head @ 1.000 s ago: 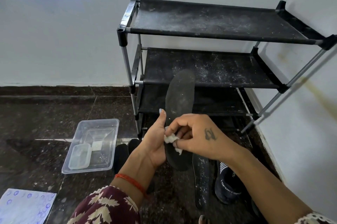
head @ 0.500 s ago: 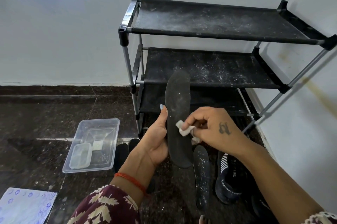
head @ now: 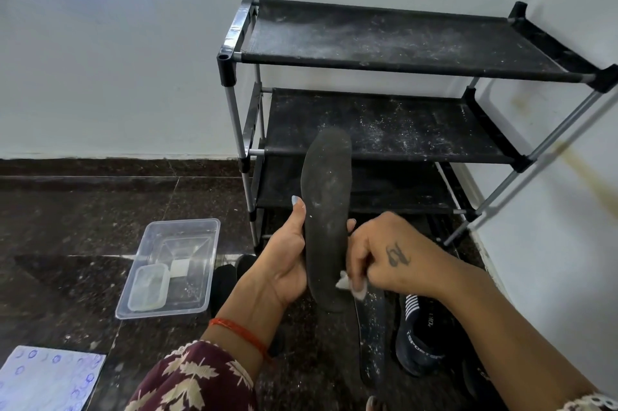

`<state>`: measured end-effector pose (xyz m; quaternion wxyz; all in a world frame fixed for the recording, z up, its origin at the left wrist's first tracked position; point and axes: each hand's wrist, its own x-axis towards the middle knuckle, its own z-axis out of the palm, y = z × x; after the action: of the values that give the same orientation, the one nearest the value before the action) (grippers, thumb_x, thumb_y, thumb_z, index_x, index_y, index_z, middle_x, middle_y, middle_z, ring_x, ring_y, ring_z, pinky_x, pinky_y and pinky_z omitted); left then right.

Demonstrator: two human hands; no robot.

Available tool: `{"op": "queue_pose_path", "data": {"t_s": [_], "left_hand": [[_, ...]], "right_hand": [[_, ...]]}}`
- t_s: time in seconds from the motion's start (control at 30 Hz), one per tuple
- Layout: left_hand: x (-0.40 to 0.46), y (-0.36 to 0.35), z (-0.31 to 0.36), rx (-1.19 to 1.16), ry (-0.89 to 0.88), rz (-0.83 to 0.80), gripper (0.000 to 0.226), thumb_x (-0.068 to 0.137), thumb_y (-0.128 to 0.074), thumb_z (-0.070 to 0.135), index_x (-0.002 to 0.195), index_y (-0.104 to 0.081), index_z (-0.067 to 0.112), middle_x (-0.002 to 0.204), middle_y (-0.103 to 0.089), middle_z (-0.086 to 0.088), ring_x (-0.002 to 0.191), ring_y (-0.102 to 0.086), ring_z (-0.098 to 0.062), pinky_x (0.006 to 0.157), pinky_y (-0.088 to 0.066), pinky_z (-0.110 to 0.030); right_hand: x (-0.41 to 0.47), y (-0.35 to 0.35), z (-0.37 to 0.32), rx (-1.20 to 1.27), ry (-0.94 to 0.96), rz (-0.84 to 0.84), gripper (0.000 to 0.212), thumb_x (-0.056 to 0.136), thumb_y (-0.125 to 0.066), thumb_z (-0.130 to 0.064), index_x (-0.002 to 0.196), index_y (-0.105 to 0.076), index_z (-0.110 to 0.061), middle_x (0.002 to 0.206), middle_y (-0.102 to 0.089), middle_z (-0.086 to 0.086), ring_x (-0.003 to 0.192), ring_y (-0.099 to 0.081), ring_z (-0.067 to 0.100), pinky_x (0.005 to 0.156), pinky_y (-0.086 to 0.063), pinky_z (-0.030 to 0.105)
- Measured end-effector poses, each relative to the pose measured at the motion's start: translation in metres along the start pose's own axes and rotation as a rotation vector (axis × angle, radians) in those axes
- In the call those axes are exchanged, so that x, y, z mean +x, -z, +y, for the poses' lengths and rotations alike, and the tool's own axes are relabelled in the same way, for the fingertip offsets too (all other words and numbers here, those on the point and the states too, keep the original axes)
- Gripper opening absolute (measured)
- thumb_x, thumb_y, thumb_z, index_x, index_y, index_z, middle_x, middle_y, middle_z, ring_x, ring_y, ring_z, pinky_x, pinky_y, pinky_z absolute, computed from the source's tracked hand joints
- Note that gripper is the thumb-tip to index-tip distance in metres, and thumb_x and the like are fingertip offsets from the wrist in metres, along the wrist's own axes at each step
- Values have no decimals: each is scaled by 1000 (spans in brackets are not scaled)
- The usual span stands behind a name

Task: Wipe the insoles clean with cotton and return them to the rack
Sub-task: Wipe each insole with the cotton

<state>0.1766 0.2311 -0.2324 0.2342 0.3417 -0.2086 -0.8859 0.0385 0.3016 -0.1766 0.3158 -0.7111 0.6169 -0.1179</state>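
My left hand point(head: 284, 260) grips a dark, dusty insole point(head: 326, 209) by its lower left edge and holds it upright in front of the rack. My right hand point(head: 384, 260) pinches a small wad of white cotton point(head: 347, 285) against the insole's lower right edge. A second dusty insole point(head: 371, 337) lies on the floor below my hands. The black three-shelf rack point(head: 384, 42) stands against the wall, its shelves speckled with white dust.
A clear plastic tub point(head: 174, 266) with a small lidded box inside sits on the dark floor at left. A dark sports shoe point(head: 421, 333) lies at right beside the floor insole. A patterned white sheet point(head: 46, 377) lies at bottom left.
My right hand has slid the cotton down from the insole's middle to its lower right edge. The insole stays upright in my left hand.
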Motion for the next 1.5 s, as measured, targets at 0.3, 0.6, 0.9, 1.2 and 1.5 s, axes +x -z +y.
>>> {"op": "queue_pose_path", "data": {"t_s": [0.3, 0.6, 0.9, 1.2, 1.5], "left_hand": [[-3, -3, 1, -20, 21, -9, 68, 94, -29, 59, 103, -68, 4, 104, -70, -18, 85, -71, -27, 74, -58, -37], [-4, -3, 2, -29, 22, 11, 71, 94, -25, 61, 122, -57, 3, 99, -70, -18, 87, -71, -28, 82, -54, -42], [-5, -7, 2, -5, -24, -30, 65, 96, -26, 57, 107, -65, 7, 105, -70, -17, 86, -71, -27, 78, -58, -41], [-8, -8, 3, -34, 16, 3, 68, 96, -27, 57, 118, -59, 2, 99, -70, -20, 84, -71, -26, 77, -55, -39], [-8, -7, 4, -14, -16, -23, 67, 95, -25, 58, 118, -60, 5, 109, -68, -20, 91, -69, -33, 80, -54, -53]], "right_hand": [[8, -12, -12, 273, 78, 233, 33, 68, -68, 10, 74, -73, -21, 73, -64, -15, 67, -63, 5, 63, -54, 21], [0, -4, -6, 64, 33, -190, 37, 66, -59, 7, 73, -76, -25, 82, -70, -10, 82, -62, 3, 86, -40, 18], [2, 0, 1, 246, 36, 309, 33, 69, -67, 10, 68, -72, -22, 78, -66, -6, 68, -62, 3, 59, -52, 20], [1, -8, -8, 180, 116, -183, 42, 66, -55, 13, 75, -76, -23, 84, -71, -10, 85, -64, 6, 105, -29, 35], [2, 3, 14, 232, -20, 370, 40, 70, -64, 9, 67, -73, -30, 84, -67, -11, 84, -64, -1, 73, -52, 20]]}}
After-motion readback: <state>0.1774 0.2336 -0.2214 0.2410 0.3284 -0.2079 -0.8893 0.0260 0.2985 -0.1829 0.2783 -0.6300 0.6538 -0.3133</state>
